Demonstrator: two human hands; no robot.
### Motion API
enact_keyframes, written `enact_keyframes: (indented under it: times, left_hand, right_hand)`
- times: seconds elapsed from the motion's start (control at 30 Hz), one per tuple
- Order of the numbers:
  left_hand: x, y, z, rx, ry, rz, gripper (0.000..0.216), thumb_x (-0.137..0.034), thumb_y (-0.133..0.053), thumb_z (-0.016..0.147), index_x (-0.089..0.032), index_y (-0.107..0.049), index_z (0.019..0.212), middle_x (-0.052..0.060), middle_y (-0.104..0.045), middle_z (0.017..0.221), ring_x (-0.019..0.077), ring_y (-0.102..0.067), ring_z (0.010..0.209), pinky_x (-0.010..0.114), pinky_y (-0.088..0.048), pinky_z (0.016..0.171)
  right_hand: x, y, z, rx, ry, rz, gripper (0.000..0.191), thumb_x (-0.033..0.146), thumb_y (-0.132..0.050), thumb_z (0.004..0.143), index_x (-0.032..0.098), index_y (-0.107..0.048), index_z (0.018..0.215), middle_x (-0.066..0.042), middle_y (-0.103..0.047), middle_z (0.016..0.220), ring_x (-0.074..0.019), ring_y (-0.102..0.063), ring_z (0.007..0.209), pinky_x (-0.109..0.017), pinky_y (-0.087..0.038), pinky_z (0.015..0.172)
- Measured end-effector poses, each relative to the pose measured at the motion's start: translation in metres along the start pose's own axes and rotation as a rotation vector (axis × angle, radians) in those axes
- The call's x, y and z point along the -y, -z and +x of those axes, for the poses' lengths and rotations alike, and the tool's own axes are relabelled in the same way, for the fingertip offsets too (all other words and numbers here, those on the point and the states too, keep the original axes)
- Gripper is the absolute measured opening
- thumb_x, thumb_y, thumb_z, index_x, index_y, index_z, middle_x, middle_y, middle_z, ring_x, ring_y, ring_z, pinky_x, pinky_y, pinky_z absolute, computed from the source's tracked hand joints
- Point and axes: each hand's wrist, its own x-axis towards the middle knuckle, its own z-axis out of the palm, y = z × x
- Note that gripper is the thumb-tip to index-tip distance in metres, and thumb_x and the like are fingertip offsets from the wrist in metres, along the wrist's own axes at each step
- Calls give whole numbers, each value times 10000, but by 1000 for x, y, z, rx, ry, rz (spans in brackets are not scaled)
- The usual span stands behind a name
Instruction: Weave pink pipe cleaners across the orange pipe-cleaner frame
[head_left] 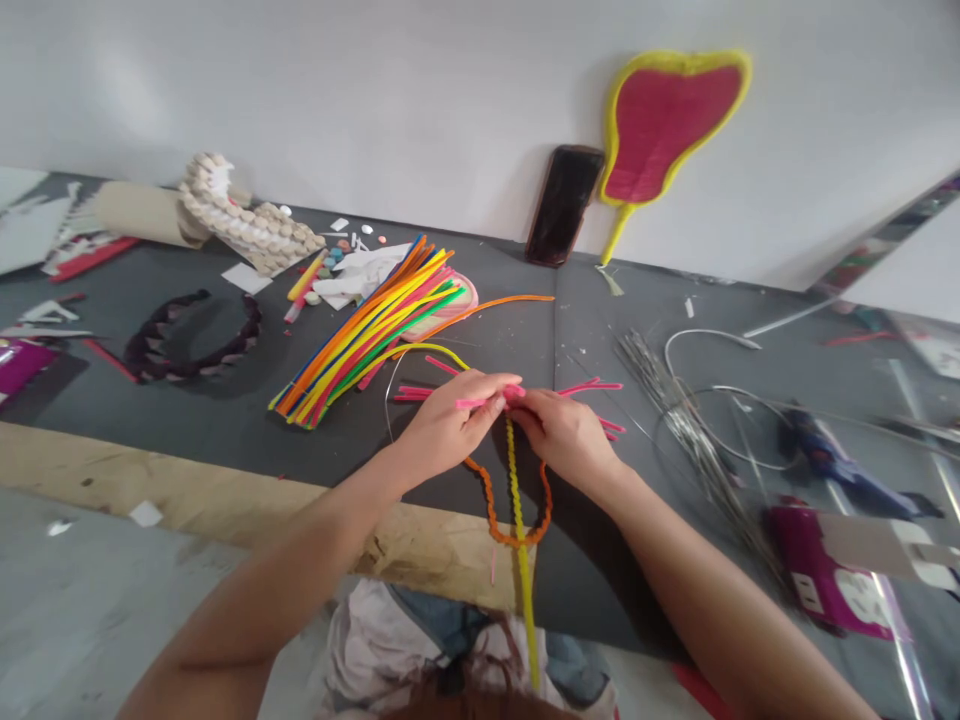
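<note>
Both my hands meet over the dark tabletop, pinching pink pipe cleaners [514, 392] between them. The fingers of my left hand [457, 412] are closed on the pink stems, whose ends stick out to the left. Close beside it, my right hand [564, 428] is closed at the same spot, with more pink ends jutting to the right. A yellow pipe cleaner [523, 560], twisted in its upper part, hangs from under the hands past the table's edge. Around it curves a loop of twisted orange pipe cleaner [491, 508]. What exactly lies between the fingertips is partly hidden.
A bundle of coloured pipe cleaners [367, 335] lies to the left, with a dark headband [195, 340] beyond. A phone [564, 205] and a red, yellow-edged fan shape [670, 125] lean on the wall. To the right are wires [675, 410] and a glue gun [847, 465].
</note>
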Motion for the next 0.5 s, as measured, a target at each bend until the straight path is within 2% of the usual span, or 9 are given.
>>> enact_keyframes:
  times: [0.2,0.37,0.5]
  left_hand:
    - [-1,4,-1,35,0,2,283,-250,-418,973,-205,-605,1182,66,-689,1097,164,-623,1037,330,-496,936]
    - [4,3,-2,45,-19,59,315,-191,-419,957,-186,-576,1230,78,-680,1154,166,-615,1083,325,-488,964]
    - [8,2,-3,44,-11,132,358,-220,-421,953,-181,-539,1289,87,-665,1214,187,-611,1115,339,-484,971]
  right_hand:
    - [1,4,5,-104,80,302,280,168,-396,906,181,-663,989,-57,-688,829,-153,-625,738,-250,-459,668]
    - [6,8,16,-37,91,358,151,195,-506,879,183,-647,824,-41,-683,833,-140,-607,750,-233,-440,681]
    - [6,12,24,35,48,364,111,200,-545,858,190,-655,845,-22,-704,858,-139,-625,769,-231,-439,705]
